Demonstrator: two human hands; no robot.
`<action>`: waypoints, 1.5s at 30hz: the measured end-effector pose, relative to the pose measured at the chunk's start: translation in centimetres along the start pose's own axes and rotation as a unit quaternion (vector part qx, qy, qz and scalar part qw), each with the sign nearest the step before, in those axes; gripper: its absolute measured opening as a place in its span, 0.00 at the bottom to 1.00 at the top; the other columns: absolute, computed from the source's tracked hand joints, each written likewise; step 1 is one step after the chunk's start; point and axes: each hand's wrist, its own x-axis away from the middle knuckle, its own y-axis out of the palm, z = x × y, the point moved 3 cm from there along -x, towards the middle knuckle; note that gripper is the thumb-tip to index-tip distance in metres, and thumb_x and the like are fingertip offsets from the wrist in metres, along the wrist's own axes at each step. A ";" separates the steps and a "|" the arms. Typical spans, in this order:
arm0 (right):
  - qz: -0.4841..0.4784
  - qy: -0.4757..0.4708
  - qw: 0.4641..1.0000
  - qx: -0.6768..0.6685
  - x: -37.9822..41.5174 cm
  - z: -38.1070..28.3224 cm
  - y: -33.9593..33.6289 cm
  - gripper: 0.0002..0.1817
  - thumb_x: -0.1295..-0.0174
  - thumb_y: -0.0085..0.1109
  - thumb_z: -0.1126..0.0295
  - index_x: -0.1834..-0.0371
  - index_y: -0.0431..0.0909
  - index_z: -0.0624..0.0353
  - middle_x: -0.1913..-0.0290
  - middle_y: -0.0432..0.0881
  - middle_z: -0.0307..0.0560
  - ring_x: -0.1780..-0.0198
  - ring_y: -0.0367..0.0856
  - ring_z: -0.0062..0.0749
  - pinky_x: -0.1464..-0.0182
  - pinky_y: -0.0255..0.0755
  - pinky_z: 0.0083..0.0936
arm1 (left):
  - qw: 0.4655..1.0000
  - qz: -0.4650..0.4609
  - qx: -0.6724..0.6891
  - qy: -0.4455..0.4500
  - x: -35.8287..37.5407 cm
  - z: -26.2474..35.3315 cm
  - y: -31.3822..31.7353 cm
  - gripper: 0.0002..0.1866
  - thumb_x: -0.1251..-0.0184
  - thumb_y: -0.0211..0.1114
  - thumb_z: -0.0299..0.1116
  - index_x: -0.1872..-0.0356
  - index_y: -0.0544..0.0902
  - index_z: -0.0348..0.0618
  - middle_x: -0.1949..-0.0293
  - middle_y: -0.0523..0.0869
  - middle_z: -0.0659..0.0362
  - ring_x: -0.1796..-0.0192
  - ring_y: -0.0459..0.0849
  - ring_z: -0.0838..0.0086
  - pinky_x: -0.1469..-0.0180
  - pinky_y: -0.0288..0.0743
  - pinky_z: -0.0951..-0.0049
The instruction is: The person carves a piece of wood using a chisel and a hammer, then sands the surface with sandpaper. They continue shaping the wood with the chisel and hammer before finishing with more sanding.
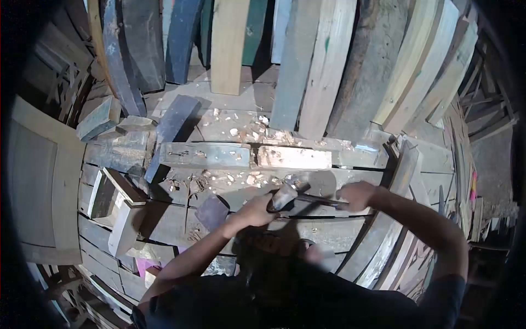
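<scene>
My left hand is closed at a pale, cylinder-shaped tool part with a dark band at its near end. A dark, slim handle runs from beside that part to my right hand, whose fingers wrap its far end. Just beyond the hands lies a thick wooden beam with several notches along its top. In line with it on the right, a brightly lit wooden piece shows more cuts. Loose wood chips are scattered around the beam.
Several planks lean in a row at the back. A nailed wooden corner piece stands at left, near a dark block. Long boards lie along the right side. A framed panel is at far left.
</scene>
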 end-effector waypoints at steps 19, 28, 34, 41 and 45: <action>0.380 -0.036 0.865 -0.325 -11.0 1.0 -10.0 0.16 0.28 0.66 0.60 0.55 0.83 0.65 0.59 0.88 0.52 0.69 0.87 0.32 0.65 0.80 0.32 | 0.981 0.094 -0.022 0.167 0.3 4.2 -5.3 0.14 0.36 0.74 0.34 0.52 0.86 0.39 0.52 0.89 0.45 0.49 0.87 0.49 0.45 0.80 0.54; 0.446 -0.113 0.878 -0.134 -11.1 -5.2 -8.9 0.31 0.34 0.69 0.44 0.40 0.82 0.58 0.42 0.85 0.60 0.45 0.86 0.52 0.42 0.79 0.42 | 0.941 0.113 -0.211 0.237 -5.1 5.4 -14.1 0.35 0.48 0.82 0.48 0.40 0.85 0.41 0.45 0.86 0.43 0.43 0.86 0.47 0.40 0.78 0.53; 0.380 -0.070 0.819 -0.424 -12.5 -3.2 -9.6 0.26 0.29 0.64 0.48 0.45 0.83 0.62 0.62 0.90 0.53 0.64 0.88 0.45 0.57 0.78 0.40 | 0.946 0.173 -0.161 0.224 -5.0 4.7 -14.4 0.25 0.38 0.77 0.47 0.47 0.89 0.39 0.60 0.91 0.42 0.57 0.91 0.48 0.50 0.83 0.57; 0.438 -0.080 0.858 -0.257 -12.1 -4.7 -8.4 0.24 0.27 0.59 0.49 0.47 0.85 0.60 0.54 0.89 0.57 0.49 0.88 0.51 0.47 0.79 0.41 | 0.919 0.234 -0.214 0.234 -4.0 5.4 -13.5 0.23 0.34 0.72 0.52 0.52 0.91 0.43 0.60 0.91 0.45 0.57 0.90 0.48 0.50 0.82 0.54; 0.443 -0.052 0.812 -0.377 -11.7 -3.2 -9.3 0.19 0.29 0.60 0.54 0.48 0.86 0.58 0.58 0.90 0.59 0.54 0.89 0.51 0.48 0.79 0.40 | 0.931 0.226 -0.218 0.187 -3.8 5.6 -13.1 0.22 0.36 0.75 0.47 0.53 0.90 0.37 0.58 0.92 0.47 0.56 0.91 0.50 0.49 0.83 0.56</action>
